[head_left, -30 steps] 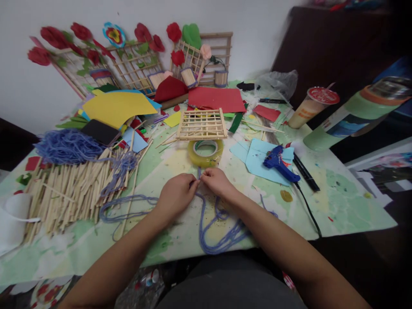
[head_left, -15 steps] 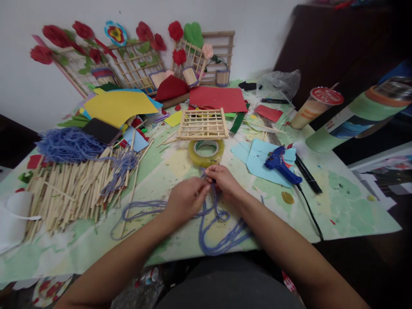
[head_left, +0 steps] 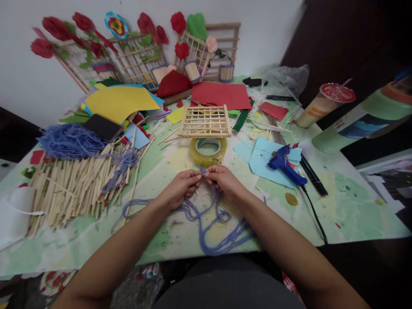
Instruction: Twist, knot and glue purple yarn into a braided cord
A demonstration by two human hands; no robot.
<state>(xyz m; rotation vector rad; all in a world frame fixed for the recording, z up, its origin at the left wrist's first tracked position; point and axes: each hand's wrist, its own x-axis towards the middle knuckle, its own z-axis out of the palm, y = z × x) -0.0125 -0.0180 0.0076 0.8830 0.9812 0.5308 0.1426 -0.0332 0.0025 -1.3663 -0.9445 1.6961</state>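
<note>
Purple yarn [head_left: 212, 249] lies in loose loops on the table, and one part of it rises to my fingertips. My left hand [head_left: 185, 186] pinches the yarn between thumb and forefinger. Close beside it, my right hand [head_left: 222, 179] is closed on the same yarn, the fingertips of both hands nearly touching. Just beyond them sits a roll of clear yellowish tape [head_left: 196, 155]. A small wooden stick lattice [head_left: 204, 122] rests at the tape's far side.
Wooden sticks [head_left: 77, 184] and a purple yarn heap [head_left: 69, 141] are at left. A blue glue gun [head_left: 285, 165] lies on light-blue paper at right, its cord trailing forward. A cup [head_left: 325, 105] and a bottle [head_left: 363, 118] stand behind it.
My left hand has turned and moved slightly left, its fingertips now at the yarn by my right fingertips. My right hand stays nearly in place. The view has shifted slightly.
</note>
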